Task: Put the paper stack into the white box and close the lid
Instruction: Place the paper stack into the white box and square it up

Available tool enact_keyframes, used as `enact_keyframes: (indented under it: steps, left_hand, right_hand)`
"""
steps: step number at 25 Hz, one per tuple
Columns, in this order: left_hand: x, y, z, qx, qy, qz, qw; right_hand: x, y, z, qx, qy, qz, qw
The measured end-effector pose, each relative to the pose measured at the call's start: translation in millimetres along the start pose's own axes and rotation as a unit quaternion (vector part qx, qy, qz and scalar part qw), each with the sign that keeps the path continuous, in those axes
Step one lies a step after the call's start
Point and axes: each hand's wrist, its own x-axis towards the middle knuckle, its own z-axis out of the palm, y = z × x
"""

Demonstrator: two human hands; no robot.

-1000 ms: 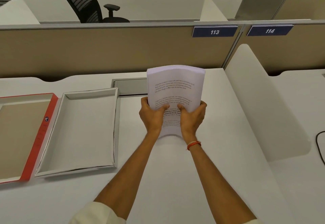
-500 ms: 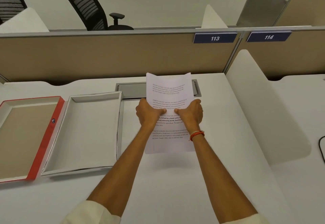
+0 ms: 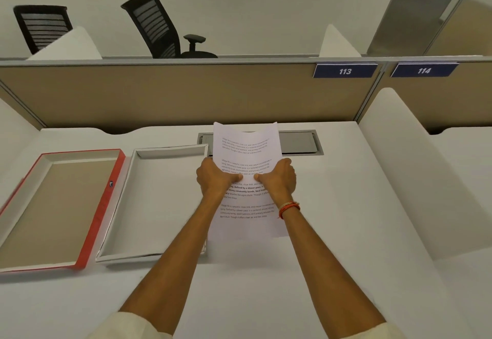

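A stack of printed white paper (image 3: 246, 149) is held flat above the desk, just right of the open white box (image 3: 159, 200). My left hand (image 3: 215, 179) grips the stack's left edge and my right hand (image 3: 279, 177) grips its right edge, thumbs pressed on the top sheet. The stack's left edge overlaps the box's right wall. The box is empty. Its red-edged lid (image 3: 101, 205) lies upside down to the left of the box, brown inside facing up.
A grey cable hatch (image 3: 298, 143) is set into the white desk (image 3: 266, 285) behind the paper. A beige partition (image 3: 186, 93) closes the back, with plates 113 and 114. A white curved divider (image 3: 412, 165) rises on the right. Two black chairs stand beyond the partition.
The stack went from upright on its edge to lying flat in both hands, and has shifted a little left toward the box. The view has tilted up.
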Motion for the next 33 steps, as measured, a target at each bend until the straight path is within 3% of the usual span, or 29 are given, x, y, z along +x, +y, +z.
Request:
enact_keyframes:
  steps: [16, 33]
  left_hand:
    - [86.9, -123.2, -159.4, 0.022, -0.01, -0.033, 0.999]
    - [130.7, -188.4, -150.9, -0.024, -0.058, -0.045, 0.997]
  right_hand:
    - [-80.6, -122.2, 160.7, -0.031, -0.058, -0.019, 0.998]
    - [-61.2, -118.8, 226.6, -0.059, -0.116, -0.015, 0.991]
